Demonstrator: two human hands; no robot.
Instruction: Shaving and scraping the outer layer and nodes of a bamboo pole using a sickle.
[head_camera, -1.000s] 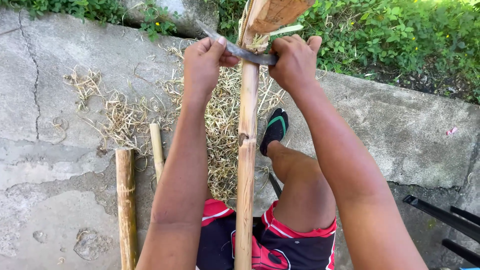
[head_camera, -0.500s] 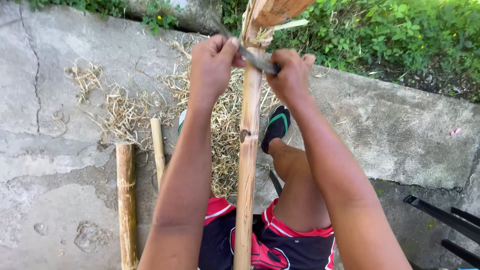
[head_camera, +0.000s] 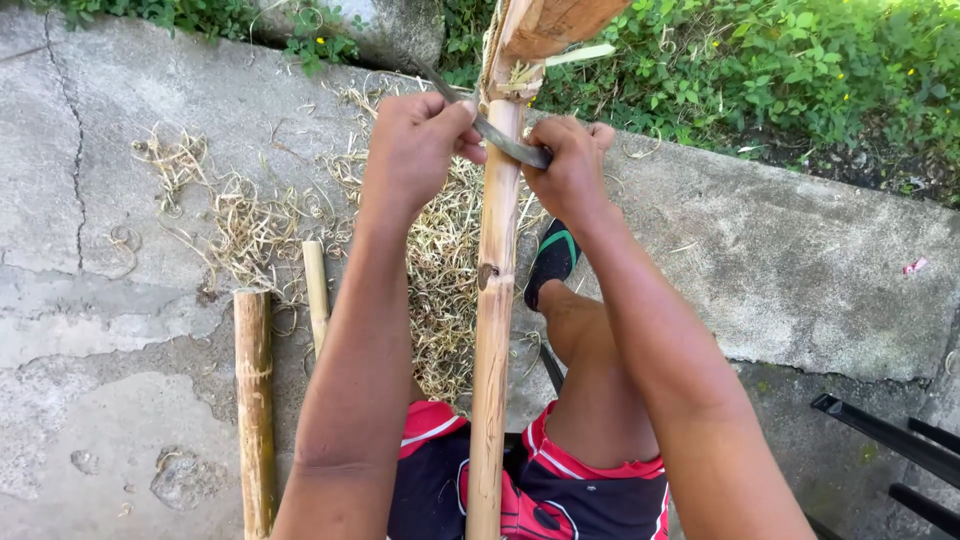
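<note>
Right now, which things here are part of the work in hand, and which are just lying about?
In use:
- left hand and right hand, each gripping an end of the blade
- long pole that the blade lies across
- heap of shavings under it

Lying about:
- thick cut pole on the concrete
- thinner stick beside it
- dark metal bars at the right

Outdoor yard work spot, cracked concrete slab (head_camera: 90, 200) underfoot, pile of pale wood shavings (head_camera: 440, 260), cut poles (head_camera: 255, 400) lying about, green weeds (head_camera: 800, 70) along the edge
</note>
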